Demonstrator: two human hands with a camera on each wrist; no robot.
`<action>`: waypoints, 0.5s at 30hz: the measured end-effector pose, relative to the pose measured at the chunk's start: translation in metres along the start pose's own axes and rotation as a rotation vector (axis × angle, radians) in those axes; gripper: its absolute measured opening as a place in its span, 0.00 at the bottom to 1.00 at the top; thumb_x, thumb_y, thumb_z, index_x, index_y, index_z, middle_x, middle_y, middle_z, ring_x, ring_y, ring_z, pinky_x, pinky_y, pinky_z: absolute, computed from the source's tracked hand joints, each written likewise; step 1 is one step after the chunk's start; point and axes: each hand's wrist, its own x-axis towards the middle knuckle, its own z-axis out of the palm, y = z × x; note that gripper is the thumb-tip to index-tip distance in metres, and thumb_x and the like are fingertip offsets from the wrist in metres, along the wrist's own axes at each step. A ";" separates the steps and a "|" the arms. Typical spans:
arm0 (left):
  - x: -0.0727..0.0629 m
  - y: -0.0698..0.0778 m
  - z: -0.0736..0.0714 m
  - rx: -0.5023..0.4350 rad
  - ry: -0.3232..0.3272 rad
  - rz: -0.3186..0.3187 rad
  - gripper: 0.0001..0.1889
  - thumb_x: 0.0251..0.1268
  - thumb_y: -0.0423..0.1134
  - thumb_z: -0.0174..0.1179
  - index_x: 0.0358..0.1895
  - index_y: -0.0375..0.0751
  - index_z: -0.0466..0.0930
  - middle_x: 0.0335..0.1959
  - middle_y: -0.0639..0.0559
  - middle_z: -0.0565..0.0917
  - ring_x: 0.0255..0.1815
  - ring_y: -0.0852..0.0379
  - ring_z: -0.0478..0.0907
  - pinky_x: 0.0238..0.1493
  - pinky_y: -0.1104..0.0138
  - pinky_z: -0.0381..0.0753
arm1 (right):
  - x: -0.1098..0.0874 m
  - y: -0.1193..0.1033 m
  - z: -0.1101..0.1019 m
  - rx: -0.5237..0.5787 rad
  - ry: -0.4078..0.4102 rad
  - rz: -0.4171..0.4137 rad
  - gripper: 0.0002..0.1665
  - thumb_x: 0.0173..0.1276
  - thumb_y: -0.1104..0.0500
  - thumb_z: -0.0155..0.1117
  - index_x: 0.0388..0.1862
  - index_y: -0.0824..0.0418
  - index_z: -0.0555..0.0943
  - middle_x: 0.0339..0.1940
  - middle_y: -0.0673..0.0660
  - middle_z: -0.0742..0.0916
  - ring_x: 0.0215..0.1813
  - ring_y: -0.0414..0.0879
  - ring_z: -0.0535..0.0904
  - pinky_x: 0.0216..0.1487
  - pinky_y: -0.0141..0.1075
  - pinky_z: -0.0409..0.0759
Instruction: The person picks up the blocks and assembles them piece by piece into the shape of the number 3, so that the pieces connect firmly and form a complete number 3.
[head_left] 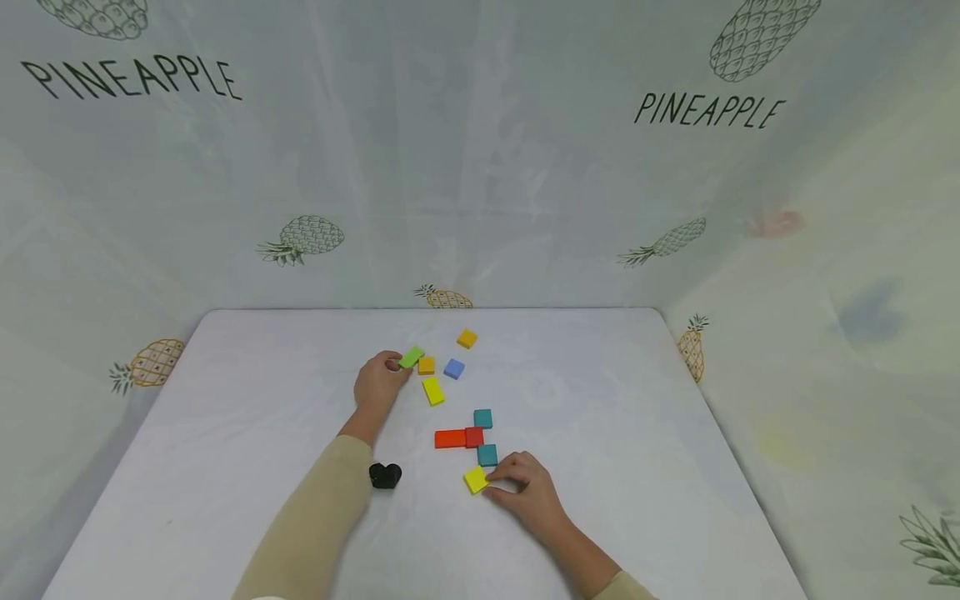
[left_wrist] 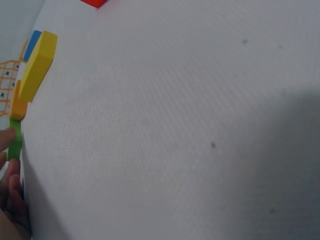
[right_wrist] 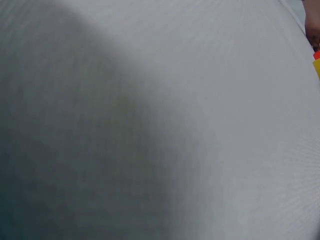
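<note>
The right hand (head_left: pixel 528 493) pinches the edge of a yellow square block (head_left: pixel 476 479) on the white surface (head_left: pixel 637 467), and just beyond it two teal blocks (head_left: pixel 487 455) flank a red block (head_left: pixel 474 437) that adjoins an orange-red bar (head_left: pixel 450 439). Farther off, past a yellow bar (head_left: pixel 433 391), the left hand (head_left: pixel 379 383) pinches a green block (head_left: pixel 411 357) just beside an orange block (head_left: pixel 426 365), near a blue block (head_left: pixel 453 368).

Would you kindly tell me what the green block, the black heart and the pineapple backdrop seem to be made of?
Green block: painted wood or plastic, fairly matte; its even colour leaves either open.
Black heart: perhaps plastic, smooth-looking; no grain shows, but it is small in view.
Backdrop: thin cloth or plastic sheeting, faintly sheeny, judging by soft creases and pale streaks.
</note>
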 end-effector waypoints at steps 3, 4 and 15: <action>-0.001 0.000 -0.001 0.003 0.015 -0.001 0.18 0.60 0.43 0.68 0.51 0.41 0.81 0.36 0.49 0.80 0.36 0.50 0.75 0.38 0.60 0.72 | 0.000 0.000 0.001 -0.004 0.006 -0.017 0.09 0.53 0.55 0.79 0.34 0.45 0.89 0.35 0.38 0.82 0.43 0.39 0.75 0.45 0.31 0.76; -0.001 0.000 -0.001 0.005 0.017 -0.002 0.17 0.60 0.43 0.68 0.51 0.41 0.81 0.36 0.49 0.81 0.36 0.50 0.75 0.38 0.60 0.72 | 0.000 0.000 0.001 -0.004 0.006 -0.020 0.09 0.53 0.55 0.79 0.34 0.45 0.89 0.35 0.38 0.82 0.43 0.39 0.75 0.45 0.31 0.76; -0.002 0.000 -0.005 -0.038 0.025 -0.006 0.16 0.61 0.42 0.68 0.50 0.40 0.82 0.37 0.47 0.81 0.37 0.49 0.75 0.40 0.59 0.73 | 0.001 0.003 0.002 -0.021 0.020 -0.045 0.10 0.52 0.56 0.79 0.33 0.45 0.89 0.34 0.37 0.82 0.42 0.38 0.75 0.42 0.31 0.76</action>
